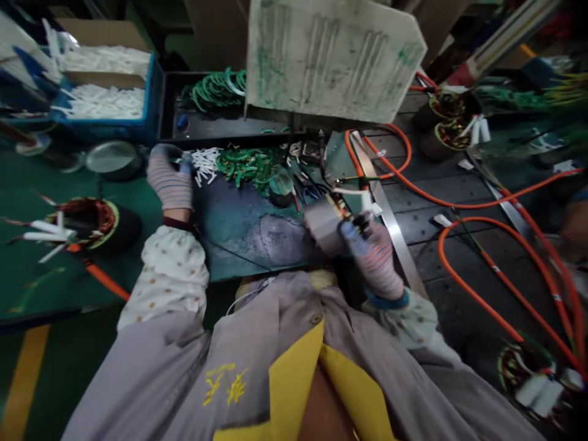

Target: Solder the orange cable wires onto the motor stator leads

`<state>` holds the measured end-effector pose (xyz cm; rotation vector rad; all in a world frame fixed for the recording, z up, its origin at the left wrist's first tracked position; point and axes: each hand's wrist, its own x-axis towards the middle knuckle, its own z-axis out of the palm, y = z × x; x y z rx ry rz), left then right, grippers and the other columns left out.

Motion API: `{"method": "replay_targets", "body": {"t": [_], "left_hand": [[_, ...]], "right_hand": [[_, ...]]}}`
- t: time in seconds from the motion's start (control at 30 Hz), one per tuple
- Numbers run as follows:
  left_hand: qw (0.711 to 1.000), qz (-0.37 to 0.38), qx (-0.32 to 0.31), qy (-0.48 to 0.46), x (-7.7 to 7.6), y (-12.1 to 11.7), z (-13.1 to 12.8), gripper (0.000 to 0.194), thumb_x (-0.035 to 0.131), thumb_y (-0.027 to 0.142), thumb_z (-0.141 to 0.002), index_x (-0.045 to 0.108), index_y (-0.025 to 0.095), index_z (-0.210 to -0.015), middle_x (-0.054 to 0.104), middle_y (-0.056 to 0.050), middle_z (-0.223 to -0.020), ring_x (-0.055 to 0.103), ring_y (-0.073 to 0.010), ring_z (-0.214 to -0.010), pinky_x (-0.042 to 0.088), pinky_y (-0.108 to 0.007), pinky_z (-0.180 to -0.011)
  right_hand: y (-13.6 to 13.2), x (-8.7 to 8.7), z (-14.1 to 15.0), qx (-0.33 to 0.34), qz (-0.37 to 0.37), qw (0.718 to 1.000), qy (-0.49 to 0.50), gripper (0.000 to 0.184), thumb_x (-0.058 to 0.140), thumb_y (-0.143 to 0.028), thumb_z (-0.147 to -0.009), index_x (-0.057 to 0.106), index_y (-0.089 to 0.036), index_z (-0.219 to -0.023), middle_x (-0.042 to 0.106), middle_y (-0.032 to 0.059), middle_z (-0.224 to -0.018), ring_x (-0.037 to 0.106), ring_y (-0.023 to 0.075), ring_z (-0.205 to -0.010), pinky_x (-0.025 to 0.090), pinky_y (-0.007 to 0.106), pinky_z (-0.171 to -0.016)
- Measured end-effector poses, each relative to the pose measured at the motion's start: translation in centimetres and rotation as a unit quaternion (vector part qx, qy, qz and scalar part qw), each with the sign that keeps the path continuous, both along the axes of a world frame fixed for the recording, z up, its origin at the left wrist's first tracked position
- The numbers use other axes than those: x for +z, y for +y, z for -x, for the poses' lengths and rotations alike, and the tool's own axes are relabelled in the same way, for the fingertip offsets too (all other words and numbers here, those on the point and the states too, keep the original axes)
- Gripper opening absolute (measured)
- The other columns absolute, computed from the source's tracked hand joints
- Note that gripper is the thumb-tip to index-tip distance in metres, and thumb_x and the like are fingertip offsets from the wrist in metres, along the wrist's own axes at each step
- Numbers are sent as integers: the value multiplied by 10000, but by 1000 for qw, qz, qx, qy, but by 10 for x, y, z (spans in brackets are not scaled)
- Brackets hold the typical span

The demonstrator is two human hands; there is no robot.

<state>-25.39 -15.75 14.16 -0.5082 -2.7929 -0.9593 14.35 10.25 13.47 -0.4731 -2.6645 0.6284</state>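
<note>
My right hand (376, 260), in a striped knit glove, grips the right side of a motor stator (325, 225), a grey metal ring with copper windings. The stator is tilted on its side at the bench's front right, with white sleeving and orange cable at its upper end. My left hand (169, 182), gloved too, is beside a pile of short white sleeves (205, 164). Its fingers are curled together; anything between them is too blurred to make out. Right of the sleeves lies a heap of green curved pieces (248, 168).
Another stator (122, 226) stands left on the green bench (220, 214). A blue bin (149, 101) holds white sleeves. Pliers (312, 187) and a round tin (280, 188) lie mid-bench. A pale board (331, 61) overhangs the back. Orange cables (441, 199) loop across the conveyor (413, 184).
</note>
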Motion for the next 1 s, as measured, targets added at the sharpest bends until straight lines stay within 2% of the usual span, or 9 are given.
{"method": "replay_targets", "body": {"t": [0.13, 0.23, 0.33, 0.43, 0.57, 0.67, 0.73, 0.83, 1.0], "left_hand": [[994, -30, -103, 11, -2, 14, -24, 557, 466, 698, -1171, 688, 231, -1376, 715, 2, -1332, 599, -230, -1260, 498, -505, -1211], [985, -2, -169, 14, 3, 21, -39, 478, 471, 607, -1180, 738, 262, -1376, 715, -4, -1370, 628, -234, -1300, 521, -494, -1227], [974, 23, -222, 29, 11, 35, -48, 425, 498, 505, -1171, 798, 268, -1357, 750, -55, -1361, 679, -288, -1298, 550, -494, -1194], [967, 77, -238, 50, 16, 72, -51, 374, 586, 399, -1132, 837, 225, -1348, 775, -133, -1359, 716, -356, -1298, 570, -490, -1150], [954, 208, -216, 20, 13, 141, -53, 356, 691, 304, -1084, 850, 97, -1326, 771, -252, -1434, 709, -460, -1383, 577, -551, -1184], [947, 248, -206, -2, 13, 170, -53, 320, 698, 229, -1053, 861, 31, -1246, 806, -292, -1338, 745, -488, -1326, 599, -572, -1150], [942, 266, -205, -8, 17, 171, -53, 325, 681, 232, -1065, 868, 21, -1225, 831, -272, -1271, 778, -447, -1273, 607, -533, -1143], [946, 256, -201, 5, 23, 151, -50, 395, 644, 341, -1122, 858, 63, -1304, 843, -222, -1295, 796, -370, -1245, 614, -454, -1136], [967, 179, -179, 21, 12, 126, -40, 385, 648, 363, -1121, 771, 146, -1414, 852, -189, -1266, 811, -394, -1218, 631, -484, -1125]], "right_hand": [[-65, -24, 31, 64, -124, 990, -23, 365, 686, -532, -1098, 826, -297, -857, 728, 127, -699, 678, 333, -695, 590, 532, -756], [-73, -11, 33, 210, -140, 962, -104, 240, 784, -477, -1030, 862, -305, -882, 774, 128, -743, 654, 309, -664, 538, 495, -712], [-33, 25, 22, 262, -94, 958, -70, 242, 729, -512, -1093, 924, -370, -1098, 848, 94, -876, 740, 318, -813, 545, 481, -790], [23, 50, 37, 161, -115, 980, -20, 403, 566, -482, -1198, 892, -358, -1399, 904, 116, -1182, 791, 357, -1095, 548, 512, -963], [74, 35, 108, 207, -161, 956, -133, 505, 516, -433, -1201, 801, -255, -1579, 836, 174, -1479, 734, 415, -1272, 505, 521, -1029], [89, 15, 137, 255, -141, 941, -173, 523, 501, -487, -1207, 823, -216, -1517, 827, 178, -1454, 719, 401, -1258, 499, 489, -1022], [90, 10, 122, 251, -132, 948, -143, 512, 492, -522, -1208, 869, -218, -1375, 847, 167, -1309, 723, 389, -1200, 506, 484, -1001], [79, 7, 60, 180, -143, 973, -25, 461, 512, -546, -1202, 887, -278, -1177, 839, 142, -1106, 726, 378, -1103, 515, 502, -975], [48, -26, -17, 89, -134, 986, 44, 405, 524, -462, -1193, 848, -289, -1023, 791, 109, -870, 681, 322, -828, 491, 461, -779]]}}
